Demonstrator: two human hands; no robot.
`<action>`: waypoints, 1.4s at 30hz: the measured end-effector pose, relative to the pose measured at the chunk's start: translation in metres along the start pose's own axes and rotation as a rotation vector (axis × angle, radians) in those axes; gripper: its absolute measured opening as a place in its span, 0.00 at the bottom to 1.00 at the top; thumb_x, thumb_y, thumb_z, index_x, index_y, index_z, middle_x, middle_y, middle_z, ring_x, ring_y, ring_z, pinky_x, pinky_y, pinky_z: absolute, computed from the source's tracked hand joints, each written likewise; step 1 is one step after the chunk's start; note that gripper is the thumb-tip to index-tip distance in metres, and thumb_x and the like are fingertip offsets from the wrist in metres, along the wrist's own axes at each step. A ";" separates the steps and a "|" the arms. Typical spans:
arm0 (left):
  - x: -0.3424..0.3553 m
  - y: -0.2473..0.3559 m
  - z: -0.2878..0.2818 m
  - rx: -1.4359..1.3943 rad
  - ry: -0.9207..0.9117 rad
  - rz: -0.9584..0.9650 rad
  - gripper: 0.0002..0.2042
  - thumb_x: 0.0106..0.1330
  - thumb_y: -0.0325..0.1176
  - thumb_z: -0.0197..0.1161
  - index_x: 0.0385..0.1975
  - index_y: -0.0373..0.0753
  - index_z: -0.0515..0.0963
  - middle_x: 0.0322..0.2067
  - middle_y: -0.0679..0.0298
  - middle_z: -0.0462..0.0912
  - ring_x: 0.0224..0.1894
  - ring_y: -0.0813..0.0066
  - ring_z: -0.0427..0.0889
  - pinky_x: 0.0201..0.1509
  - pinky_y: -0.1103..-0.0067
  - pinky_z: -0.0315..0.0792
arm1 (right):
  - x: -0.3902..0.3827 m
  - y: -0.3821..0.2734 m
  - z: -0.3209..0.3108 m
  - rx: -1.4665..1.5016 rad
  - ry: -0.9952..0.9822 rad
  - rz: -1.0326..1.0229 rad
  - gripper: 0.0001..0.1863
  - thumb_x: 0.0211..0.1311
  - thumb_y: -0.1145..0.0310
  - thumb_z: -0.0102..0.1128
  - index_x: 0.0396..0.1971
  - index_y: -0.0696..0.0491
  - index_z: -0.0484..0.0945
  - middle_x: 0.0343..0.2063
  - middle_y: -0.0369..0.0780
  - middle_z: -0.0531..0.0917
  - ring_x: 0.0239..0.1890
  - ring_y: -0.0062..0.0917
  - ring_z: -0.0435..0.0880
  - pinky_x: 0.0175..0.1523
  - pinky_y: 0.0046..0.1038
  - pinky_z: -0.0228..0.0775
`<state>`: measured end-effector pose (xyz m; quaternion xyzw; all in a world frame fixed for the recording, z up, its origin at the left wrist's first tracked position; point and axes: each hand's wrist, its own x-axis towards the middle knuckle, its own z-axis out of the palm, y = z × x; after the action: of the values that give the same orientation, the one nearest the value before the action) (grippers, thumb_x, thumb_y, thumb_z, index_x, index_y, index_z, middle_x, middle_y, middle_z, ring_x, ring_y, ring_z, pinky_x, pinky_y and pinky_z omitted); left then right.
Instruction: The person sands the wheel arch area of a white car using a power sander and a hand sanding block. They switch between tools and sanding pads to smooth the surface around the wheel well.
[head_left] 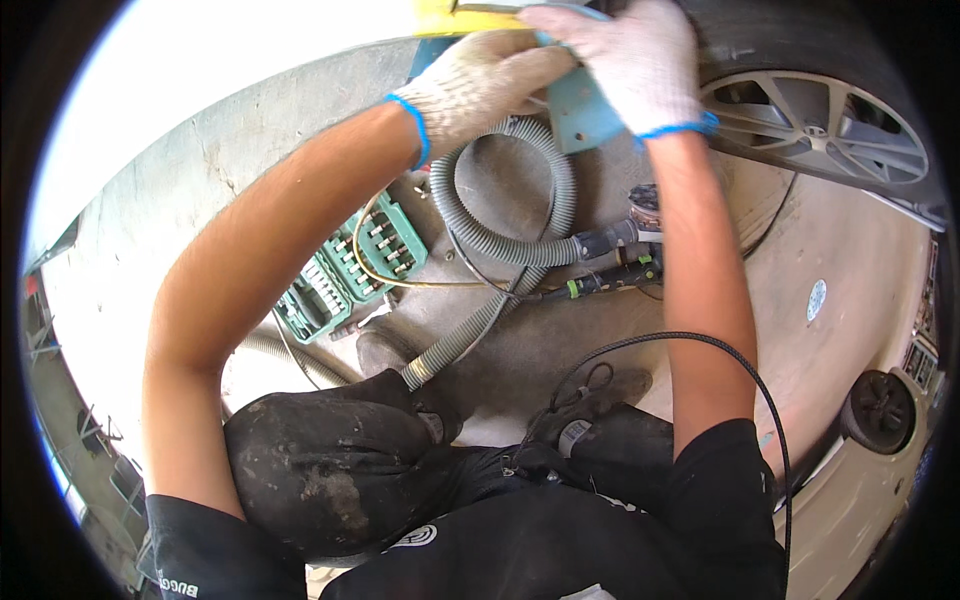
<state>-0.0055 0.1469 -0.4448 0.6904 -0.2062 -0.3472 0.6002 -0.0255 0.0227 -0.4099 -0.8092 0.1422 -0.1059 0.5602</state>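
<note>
My left hand (487,85), in a white knit glove with a blue cuff, is closed at the top centre, its thumb by a light-blue flat piece with small holes (577,128); what its fingertips hold is hidden. My right hand (637,65), gloved alike, grips that blue piece from the right, fingers over its upper part. Both hands are at a yellow strip (450,18) along the edge of a pale panel, beside a car tyre and silver alloy wheel (815,135).
Below lie a coiled grey hose (448,206) joined to a power tool (643,207), a black-and-green tool (610,280), and an open green socket case (395,265), with cables across them. My knees (310,460) are bent underneath. A cream car (850,500) stands at lower right.
</note>
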 end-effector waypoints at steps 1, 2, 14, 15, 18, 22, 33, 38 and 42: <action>-0.004 0.010 0.006 -0.002 -0.048 0.027 0.22 0.70 0.42 0.55 0.53 0.27 0.74 0.45 0.52 0.81 0.48 0.70 0.82 0.55 0.76 0.77 | -0.001 -0.012 -0.004 0.118 -0.042 0.136 0.30 0.46 0.47 0.76 0.27 0.64 0.82 0.26 0.51 0.84 0.31 0.32 0.87 0.36 0.33 0.78; 0.001 0.002 0.001 -0.024 -0.032 0.010 0.22 0.70 0.42 0.55 0.52 0.27 0.74 0.44 0.53 0.81 0.47 0.70 0.82 0.55 0.77 0.77 | 0.001 -0.024 -0.006 0.223 -0.076 0.267 0.29 0.47 0.48 0.75 0.27 0.64 0.82 0.26 0.51 0.84 0.31 0.32 0.87 0.36 0.33 0.78; 0.009 -0.015 -0.014 -0.083 0.084 -0.148 0.17 0.72 0.39 0.54 0.46 0.28 0.75 0.39 0.59 0.80 0.42 0.75 0.81 0.51 0.82 0.77 | 0.015 0.024 0.020 -0.426 0.118 -0.058 0.36 0.38 0.50 0.81 0.37 0.69 0.79 0.31 0.57 0.84 0.35 0.41 0.86 0.43 0.34 0.77; 0.008 -0.014 -0.011 -0.051 0.078 -0.154 0.17 0.72 0.40 0.54 0.46 0.28 0.75 0.39 0.59 0.80 0.42 0.75 0.81 0.51 0.81 0.77 | 0.014 0.031 0.021 -0.319 0.210 -0.221 0.36 0.39 0.51 0.81 0.36 0.69 0.79 0.31 0.56 0.84 0.35 0.40 0.86 0.42 0.34 0.77; 0.000 0.006 0.002 0.035 0.005 -0.054 0.18 0.72 0.41 0.55 0.46 0.28 0.75 0.39 0.59 0.80 0.43 0.75 0.81 0.53 0.80 0.77 | 0.001 0.009 -0.009 -0.078 0.082 -0.126 0.36 0.41 0.51 0.80 0.39 0.68 0.78 0.33 0.56 0.84 0.36 0.41 0.86 0.42 0.33 0.78; 0.012 -0.004 -0.010 0.147 0.028 -0.073 0.19 0.72 0.40 0.55 0.48 0.27 0.74 0.43 0.57 0.81 0.47 0.72 0.81 0.54 0.80 0.77 | -0.004 0.001 -0.015 -0.204 0.045 -0.025 0.39 0.41 0.49 0.79 0.45 0.66 0.75 0.37 0.55 0.84 0.38 0.43 0.86 0.46 0.33 0.78; 0.010 -0.015 -0.031 -0.049 0.116 -0.161 0.19 0.70 0.42 0.59 0.44 0.27 0.77 0.41 0.56 0.81 0.43 0.73 0.82 0.50 0.80 0.79 | -0.002 -0.004 0.019 -0.243 0.168 -0.123 0.38 0.43 0.51 0.77 0.45 0.68 0.75 0.41 0.58 0.82 0.46 0.45 0.84 0.55 0.35 0.74; 0.011 0.011 0.007 0.086 -0.024 0.032 0.18 0.70 0.40 0.57 0.45 0.27 0.77 0.40 0.56 0.81 0.44 0.72 0.82 0.51 0.79 0.79 | -0.016 -0.005 -0.030 0.106 0.075 -0.100 0.33 0.48 0.57 0.76 0.46 0.68 0.75 0.41 0.55 0.83 0.46 0.42 0.84 0.54 0.35 0.75; 0.013 -0.013 -0.029 -0.051 0.076 -0.138 0.15 0.70 0.35 0.55 0.46 0.29 0.77 0.41 0.57 0.82 0.44 0.74 0.82 0.51 0.79 0.78 | -0.002 -0.008 0.012 -0.305 0.052 -0.073 0.34 0.46 0.52 0.76 0.45 0.65 0.77 0.43 0.55 0.83 0.48 0.42 0.83 0.55 0.38 0.73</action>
<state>0.0229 0.1604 -0.4595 0.7003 -0.1264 -0.3666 0.5994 -0.0228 0.0364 -0.4062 -0.8866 0.1415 -0.1246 0.4224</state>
